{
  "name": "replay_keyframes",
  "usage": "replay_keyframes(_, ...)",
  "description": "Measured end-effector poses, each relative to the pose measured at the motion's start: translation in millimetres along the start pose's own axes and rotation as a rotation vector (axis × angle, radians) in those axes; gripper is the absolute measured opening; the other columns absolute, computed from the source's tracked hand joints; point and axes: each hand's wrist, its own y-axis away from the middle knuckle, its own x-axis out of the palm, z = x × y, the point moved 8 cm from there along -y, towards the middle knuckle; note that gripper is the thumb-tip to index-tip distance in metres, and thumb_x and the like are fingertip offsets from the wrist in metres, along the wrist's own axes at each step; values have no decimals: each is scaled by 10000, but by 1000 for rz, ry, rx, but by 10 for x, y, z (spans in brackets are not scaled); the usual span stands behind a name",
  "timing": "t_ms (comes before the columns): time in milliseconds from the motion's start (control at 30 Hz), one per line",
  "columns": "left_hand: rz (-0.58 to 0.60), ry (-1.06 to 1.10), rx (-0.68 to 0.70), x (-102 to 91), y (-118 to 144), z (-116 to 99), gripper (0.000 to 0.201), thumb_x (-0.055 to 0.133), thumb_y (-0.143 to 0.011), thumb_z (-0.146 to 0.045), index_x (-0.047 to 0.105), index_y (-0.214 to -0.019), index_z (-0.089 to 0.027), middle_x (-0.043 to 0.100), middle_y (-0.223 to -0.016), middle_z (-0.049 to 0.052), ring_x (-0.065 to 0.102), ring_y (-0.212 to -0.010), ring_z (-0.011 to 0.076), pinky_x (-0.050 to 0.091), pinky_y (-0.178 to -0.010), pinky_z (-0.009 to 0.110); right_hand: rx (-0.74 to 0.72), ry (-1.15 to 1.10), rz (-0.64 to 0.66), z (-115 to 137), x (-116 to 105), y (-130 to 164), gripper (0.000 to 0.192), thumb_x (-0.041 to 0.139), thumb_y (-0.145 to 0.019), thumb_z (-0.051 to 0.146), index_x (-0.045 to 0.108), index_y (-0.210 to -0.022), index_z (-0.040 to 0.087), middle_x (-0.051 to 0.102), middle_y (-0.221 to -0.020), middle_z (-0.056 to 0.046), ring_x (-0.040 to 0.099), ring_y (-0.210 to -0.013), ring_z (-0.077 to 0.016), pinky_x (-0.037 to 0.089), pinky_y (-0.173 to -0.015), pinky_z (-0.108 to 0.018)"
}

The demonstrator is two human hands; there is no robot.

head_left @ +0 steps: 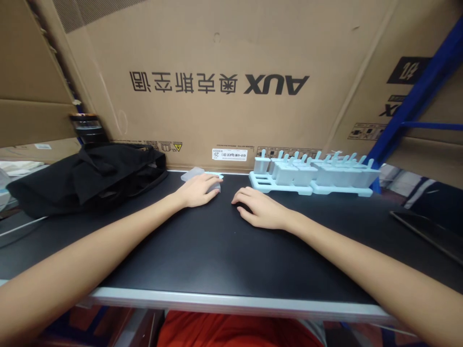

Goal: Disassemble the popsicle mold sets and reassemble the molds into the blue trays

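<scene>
Lying near the table's (217, 260) far edge, translucent mould parts (192, 172) are partly covered by the left hand (200, 190), its grip hidden; nothing is held by the right hand (259, 208), thumb apart from curled fingers; toward the far right corner, blue racks (294, 189) are judged mostly filled with moulds (304, 176), left-end slots bare.

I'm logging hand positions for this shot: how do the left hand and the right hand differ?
The left hand lies over translucent pieces, while the right hand has only dark tabletop beneath it. The left hand's fingers reach out fairly straight; the right hand's are curled. The left hand is nearer the black bag, the right hand nearer the light blue racks. Both are bare, backs up.
</scene>
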Motion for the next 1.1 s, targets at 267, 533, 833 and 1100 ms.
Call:
replay_keyframes(267, -261, 331, -160, -60, -664, -88, 515, 509, -955, -417, 512, -1387, -135, 547, -1461, 172, 458, -1405, 313, 326, -1179, 480, 430, 460, -128, -444, -320, 95, 289, 419, -957, 267, 629, -1089, 120, 646, -1115, -187, 577, -1058, -327, 471, -923, -461)
replay_keyframes(533, -371, 592, -311, 434, -1882, -378, 443, 657, -904, -481, 579, -1199, -160, 695, -1209, 169, 654, -1126, 277, 495, -964, 399, 579, 538, 71, -810, -217, 257, 268, 455, -922, 243, 681, -1022, 139, 721, -1003, -189, 676, -940, -317, 520, -749, -388)
replay_keyframes(833, -479, 649, -321, 630, -1946, -302, 316, 610, -943, -449, 536, -1125, -202, 693, -1148, 120, 633, -1089, 271, 464, -943, 395, 569, 525, 119, -849, -240, 219, 293, 460, -892, 267, 698, -1004, 138, 735, -937, -193, 710, -848, -349, 507, -673, -397)
replay_keyframes(1100, -534, 624, -185, 568, -1938, -369, 242, 587, -968, -371, 495, -1118, -205, 666, -1183, 106, 613, -1122, 234, 442, -972, 335, 575, 532, 139, -818, -257, 225, 314, 458, -886, 255, 702, -1037, 130, 729, -933, -200, 707, -881, -350, 500, -686, -383)
